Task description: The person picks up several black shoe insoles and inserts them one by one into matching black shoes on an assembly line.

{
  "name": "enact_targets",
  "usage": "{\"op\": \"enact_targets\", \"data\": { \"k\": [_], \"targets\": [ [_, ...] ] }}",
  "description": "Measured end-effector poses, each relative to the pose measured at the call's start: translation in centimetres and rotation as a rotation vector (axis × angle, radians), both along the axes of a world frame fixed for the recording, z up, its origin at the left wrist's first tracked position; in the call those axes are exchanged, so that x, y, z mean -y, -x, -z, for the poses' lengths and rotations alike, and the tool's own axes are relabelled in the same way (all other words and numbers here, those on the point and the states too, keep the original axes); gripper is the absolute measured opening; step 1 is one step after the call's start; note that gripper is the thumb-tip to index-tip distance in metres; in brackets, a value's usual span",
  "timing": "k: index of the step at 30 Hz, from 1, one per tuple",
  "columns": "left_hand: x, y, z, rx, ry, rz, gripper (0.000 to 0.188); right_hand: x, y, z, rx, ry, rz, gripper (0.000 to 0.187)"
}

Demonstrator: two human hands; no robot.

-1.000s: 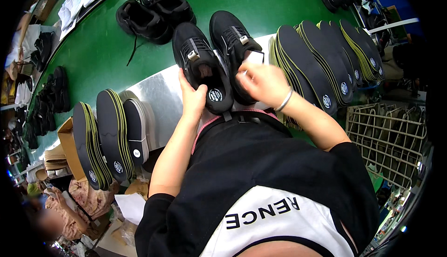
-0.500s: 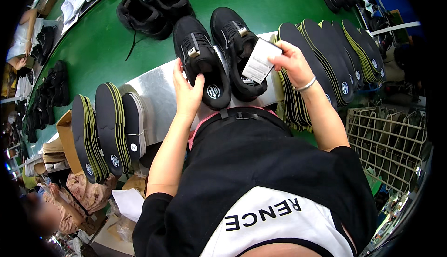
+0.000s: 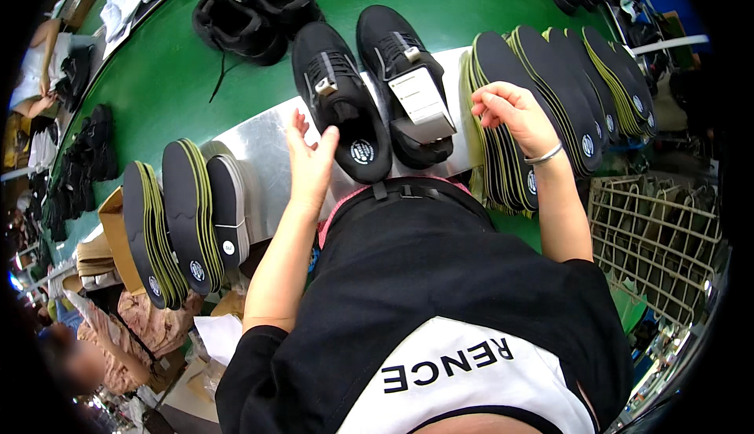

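Left hand open beside left shoe, thumb contact hard to tell. Right hand half-open, empty, over insole stack. White tag lies loose on right shoe; a sleeve or knuckle brush could knock it off.

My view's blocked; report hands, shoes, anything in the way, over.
Left hand open beside left black shoe. Right hand empty, half-curled, in front of insoles. White card across opening of right black shoe.

Black capitals cross the shirt, lower centre; unreadable print lines the tag, centre; round emblems mark insoles, right.
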State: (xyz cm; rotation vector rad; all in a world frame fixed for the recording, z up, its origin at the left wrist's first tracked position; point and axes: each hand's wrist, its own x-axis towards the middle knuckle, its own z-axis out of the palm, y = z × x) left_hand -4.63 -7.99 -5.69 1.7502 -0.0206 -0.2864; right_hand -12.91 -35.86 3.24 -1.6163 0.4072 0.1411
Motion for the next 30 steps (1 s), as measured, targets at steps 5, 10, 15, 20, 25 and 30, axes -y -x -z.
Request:
{"op": "enact_targets", "data": {
  "k": [5, 10, 15, 20, 25, 30],
  "targets": [
    [0.8, 0.8, 0.3, -0.378, 0.208, -0.006, 0.083, -3.3, -1.6, 1.5, 0.038, 0.002, -0.080, 0.028],
    [2.5, 0.4, 1.8, -0.211, 0.185, 0.085, 0.074, -5.4, -4.6, 1.6, -0.114, 0.296, -0.298, 0.027],
    [3.0, 0.4, 2.7, -0.137, 0.120, 0.137, 0.075, -7.0, -4.0, -0.4, 0.428, 0.919, -0.046, 0.020],
    [3.5, 0.8, 4.6, -0.160, -0.110, 0.116, 0.089, -4.1, -2.3, 0.9, 0.132, 0.133, -0.229, 0.031],
    [3.4, 0.9, 4.7, -0.169, -0.146, 0.107, 0.089, -4.6, -2.8, -0.2, -0.137, 0.123, -0.452, 0.055],
    [4.0, 0.9, 2.6, -0.161, -0.290, 0.125, 0.091, -5.6, -6.7, 2.8, -0.296, 0.766, -0.567, 0.054]
  ]
}}
